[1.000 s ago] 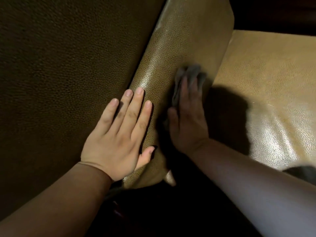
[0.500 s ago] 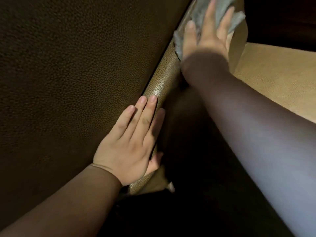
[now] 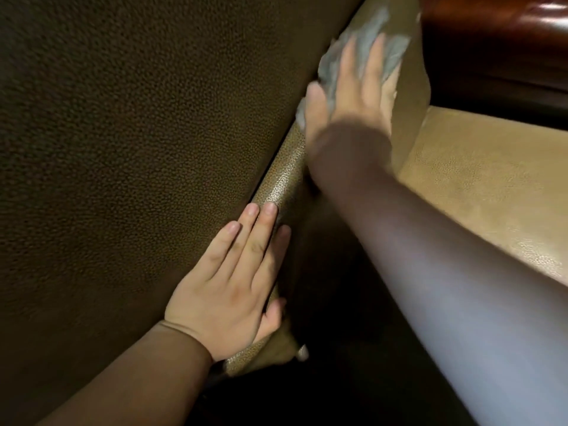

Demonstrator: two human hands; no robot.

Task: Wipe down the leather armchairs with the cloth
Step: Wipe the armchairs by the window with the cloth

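Far up the leather armrest (image 3: 285, 167), pressed grey cloth (image 3: 368, 35) under flat right hand (image 3: 353, 99), braced with flat left hand (image 3: 227, 284); seat (image 3: 491, 186) seemingly unwiped.

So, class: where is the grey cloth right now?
Upper right of the head view, the cloth lies under the right hand, pressed flat against the armchair's leather edge.

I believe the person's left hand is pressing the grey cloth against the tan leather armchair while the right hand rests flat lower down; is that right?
Not quite: the hands are swapped. The head view shows the right hand pressing the grey cloth against the tan leather armchair with straight fingers, while the left hand rests flat lower down.
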